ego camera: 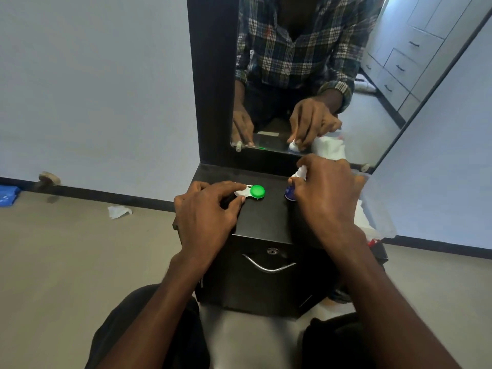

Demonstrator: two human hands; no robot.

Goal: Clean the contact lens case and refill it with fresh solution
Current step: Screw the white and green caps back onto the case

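Note:
A white contact lens case (242, 193) lies on the black cabinet top (263, 222). A green cap (257, 191) sits on its right well. My left hand (206, 209) pinches the case's left end between thumb and fingers, hiding the left well. To the right, my right hand (328, 195) holds a small blue cap (289, 193) at its fingertips, with a wad of white tissue (300, 172) pressed to it. The solution bottle is not visible.
A dark-framed mirror (213, 83) stands behind the cabinet and reflects both hands. White tissue and a clear plastic bag (372, 217) lie at the cabinet's right edge. A crumpled tissue (119, 211) and a blue object (8, 195) lie on the floor to the left.

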